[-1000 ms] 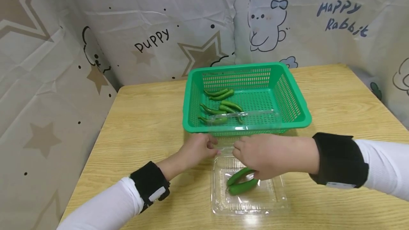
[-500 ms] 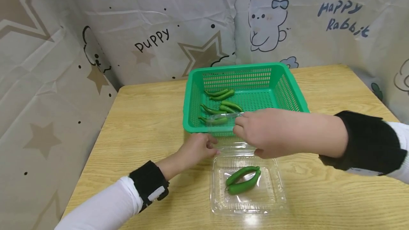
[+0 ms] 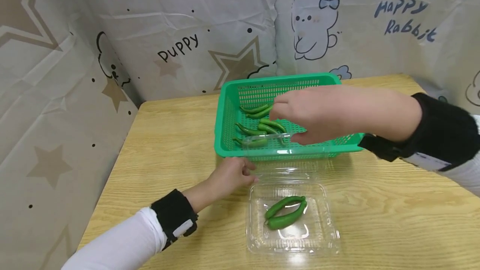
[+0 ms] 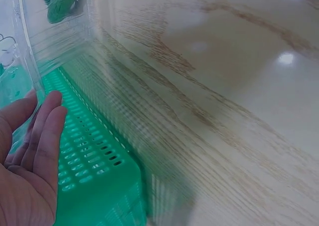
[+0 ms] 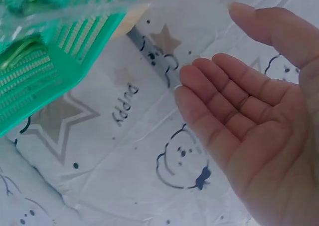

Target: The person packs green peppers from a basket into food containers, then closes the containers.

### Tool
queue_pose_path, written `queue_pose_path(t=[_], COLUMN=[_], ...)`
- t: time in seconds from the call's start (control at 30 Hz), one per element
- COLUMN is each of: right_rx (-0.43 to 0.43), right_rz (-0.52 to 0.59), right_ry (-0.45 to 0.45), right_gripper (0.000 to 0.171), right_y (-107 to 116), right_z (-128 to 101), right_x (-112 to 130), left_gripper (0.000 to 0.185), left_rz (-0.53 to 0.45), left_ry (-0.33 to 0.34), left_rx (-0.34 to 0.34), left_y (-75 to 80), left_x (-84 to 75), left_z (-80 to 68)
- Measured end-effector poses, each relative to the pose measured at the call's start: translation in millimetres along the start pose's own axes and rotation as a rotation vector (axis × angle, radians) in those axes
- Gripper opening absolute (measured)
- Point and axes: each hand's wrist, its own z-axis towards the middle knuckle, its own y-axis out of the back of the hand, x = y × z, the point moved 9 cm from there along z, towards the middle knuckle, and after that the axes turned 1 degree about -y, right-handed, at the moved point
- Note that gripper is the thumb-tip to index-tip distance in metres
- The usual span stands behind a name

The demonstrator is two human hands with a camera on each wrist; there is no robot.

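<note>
— Since a second ago, right hand (image 3: pixel 303 116) has lifted from the clear box (image 3: pixel 292 220) to above the basket (image 3: pixel 225 111), fingers loosely spread, holding nothing.
— And the left hand (image 3: pixel 230 176)?
— Fingers pressed flat against the box's raised lid (image 3: pixel 285 138), propping it open.
— The peppers (image 3: pixel 286 211)?
— Just right of the left hand, inside the box, lengthwise left-right, tips toward it.

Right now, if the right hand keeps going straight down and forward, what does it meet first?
Probably the green peppers lying in the green basket; the right hand hovers open above them, though its height is hard to judge.
</note>
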Motion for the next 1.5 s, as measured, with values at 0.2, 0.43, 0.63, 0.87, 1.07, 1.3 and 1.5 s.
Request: queue_pose_path(t=[0.2,0.43,0.63,0.87,1.07,1.3,1.5], right_rx=[-0.002,0.004,-0.045,-0.033,-0.004,0.059,0.067], right_rz=[0.052,0.146,0.25,0.263,0.285,0.357,0.381], right_ry=[-0.032,-0.115,-0.119,-0.136,-0.126,-0.187,-0.181], right_gripper=[0.037,0.037,0.034,0.037,0.038,0.041,0.04], right_y=[10.2,9.2,-2.8,-17.9,-33.3,-62.0,-80.6], right_z=[9.7,19.6,27.5,39.8,55.6,67.1,75.1], right_x=[-15.6,-50.3,-75.4,-93.4,-109.0,-132.4,-139.1], left_gripper=[0.03,0.029,0.028,0.027,0.027,0.027,0.025], left_rz=[0.005,-0.028,-0.03,-0.047,-0.043,-0.058,-0.066], left_ry=[-0.009,0.008,-0.013,0.007,0.015,0.019,0.023], left_rx=[-0.018,-0.015,-0.018,-0.012,-0.004,-0.011,-0.027], left_y=[6.0,4.1,-1.0,-0.2,4.1,6.5,7.4], left_x=[0.4,3.4,3.0,4.7,4.5,5.1,8.0], left_z=[-3.6,-5.6,-4.6,-7.0,-6.8,-8.0,-9.9])
